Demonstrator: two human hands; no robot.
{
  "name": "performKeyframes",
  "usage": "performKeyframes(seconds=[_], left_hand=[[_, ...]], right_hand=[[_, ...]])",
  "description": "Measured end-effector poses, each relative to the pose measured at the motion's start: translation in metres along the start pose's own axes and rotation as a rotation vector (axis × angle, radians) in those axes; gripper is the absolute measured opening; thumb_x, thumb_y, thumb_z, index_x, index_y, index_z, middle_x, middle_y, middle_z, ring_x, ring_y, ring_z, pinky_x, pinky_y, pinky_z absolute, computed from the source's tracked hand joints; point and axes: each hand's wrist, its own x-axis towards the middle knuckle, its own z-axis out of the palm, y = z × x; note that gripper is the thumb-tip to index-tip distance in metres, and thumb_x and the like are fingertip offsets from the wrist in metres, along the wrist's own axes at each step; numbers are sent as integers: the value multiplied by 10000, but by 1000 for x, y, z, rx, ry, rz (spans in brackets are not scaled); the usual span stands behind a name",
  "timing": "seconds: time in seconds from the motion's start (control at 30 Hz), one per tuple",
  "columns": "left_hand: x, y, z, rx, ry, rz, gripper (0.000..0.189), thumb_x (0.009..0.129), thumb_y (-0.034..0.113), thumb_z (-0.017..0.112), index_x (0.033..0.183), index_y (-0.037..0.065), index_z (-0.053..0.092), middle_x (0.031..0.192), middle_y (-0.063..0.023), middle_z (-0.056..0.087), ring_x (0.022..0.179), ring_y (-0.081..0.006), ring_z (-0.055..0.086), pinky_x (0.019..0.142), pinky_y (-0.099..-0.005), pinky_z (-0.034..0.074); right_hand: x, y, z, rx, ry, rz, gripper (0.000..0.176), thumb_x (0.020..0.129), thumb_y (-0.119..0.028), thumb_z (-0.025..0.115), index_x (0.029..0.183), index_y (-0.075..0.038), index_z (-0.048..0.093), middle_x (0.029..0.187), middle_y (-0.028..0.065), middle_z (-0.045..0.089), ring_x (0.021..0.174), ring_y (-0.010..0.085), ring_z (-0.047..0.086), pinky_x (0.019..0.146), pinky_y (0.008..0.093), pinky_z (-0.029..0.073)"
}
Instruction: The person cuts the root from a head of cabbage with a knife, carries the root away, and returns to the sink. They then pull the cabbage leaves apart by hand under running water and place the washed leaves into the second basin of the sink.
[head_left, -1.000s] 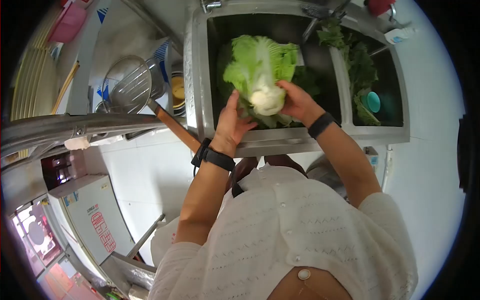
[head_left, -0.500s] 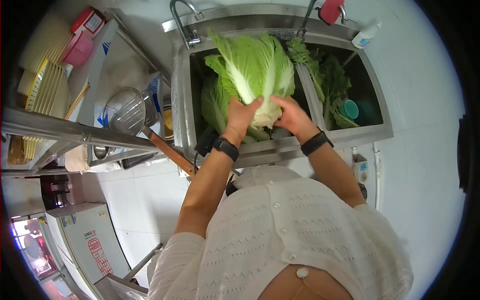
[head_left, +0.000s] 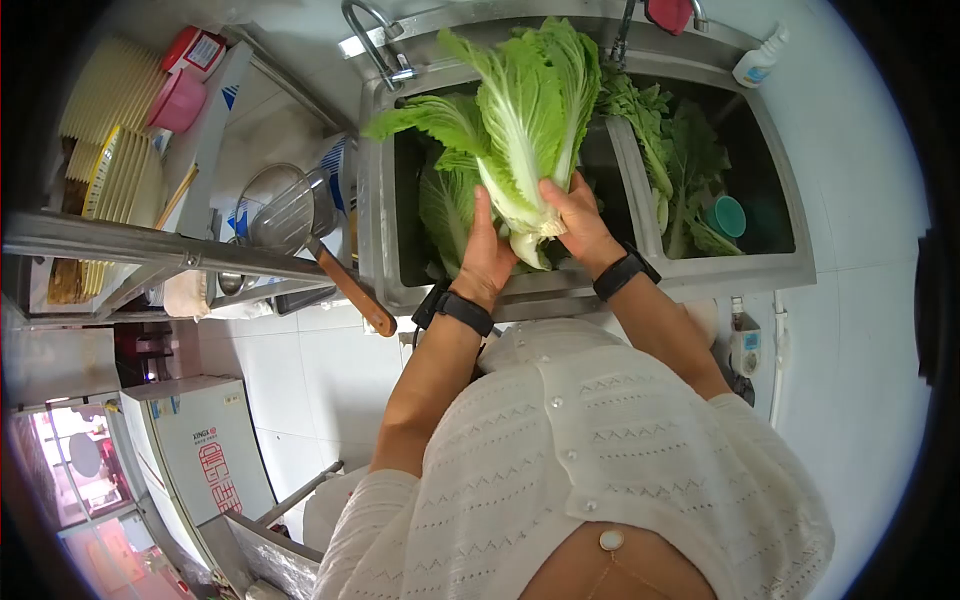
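Observation:
A green napa cabbage [head_left: 530, 150] is held over the left sink basin, its leafy top pointing away from me and its pale cut base toward me. My right hand [head_left: 580, 218] grips the right side of the base, thumb on top. On the other side, my left hand [head_left: 486, 256] cups the base, thumb pointing up along the stalk; its other fingers are partly hidden beneath. One outer leaf [head_left: 425, 117] splays out to the left, away from the head. Below, more cabbage leaves [head_left: 447, 210] lie in the left basin.
In the right basin [head_left: 770, 190] are leafy greens [head_left: 690, 160] and a teal cup [head_left: 725, 216]. Two faucets, one at the left [head_left: 385, 45], stand behind. A spray bottle [head_left: 762, 58] sits at the right corner. A wooden-handled strainer [head_left: 350, 290] juts from the left rack.
The cabbage has turned and tilted up, and an outer leaf now spreads leftward. My left hand has shifted lower with its thumb raised. The camera view has shifted slightly.

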Motion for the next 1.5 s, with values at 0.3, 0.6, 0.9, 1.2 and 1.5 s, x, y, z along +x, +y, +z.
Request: performKeyframes(seconds=[0.3, 0.6, 0.9, 1.2, 1.5], left_hand=[[20, -3, 7, 94, 248, 408, 402, 718, -89, 422, 1104, 24, 429, 1033, -100, 522, 896, -223, 550, 764, -335, 473], [23, -14, -3, 214, 366, 604, 471, 681, -137, 417, 1118, 34, 375, 1029, -83, 489, 893, -201, 520, 764, -302, 444], [21, -21, 0, 137, 431, 687, 438, 711, -138, 421, 1106, 50, 393, 1019, -67, 494, 872, -172, 515, 746, -276, 435], [-30, 14, -15, 151, 336, 615, 426, 679, -134, 370, 1076, 18, 401, 955, -93, 499, 796, -179, 531, 680, -319, 480], [-16, 32, -47, -54, 59, 306, 471, 681, -103, 398, 1144, -15, 418, 1070, -132, 522, 987, -262, 534, 847, -399, 449]], right_hand=[[10, 6, -20, 258, 172, 155, 476, 801, -271, 611, 1170, -35, 425, 1110, 68, 518, 997, 198, 512, 853, 371, 426], [34, 24, -25, 220, 462, 242, 477, 763, -338, 644, 1132, -81, 485, 1096, 53, 531, 983, 206, 514, 843, 398, 412], [45, 29, -23, 187, 604, 245, 475, 725, -273, 694, 1095, -53, 493, 1052, 84, 545, 908, 234, 556, 743, 430, 465], [72, 30, -93, 293, 721, 58, 410, 805, -309, 596, 1122, -70, 491, 1102, 81, 535, 948, 252, 545, 793, 429, 454], [50, 54, -66, -511, 535, 406, 421, 751, -217, 661, 1098, -66, 477, 1098, 85, 514, 996, 271, 509, 778, 472, 437]])
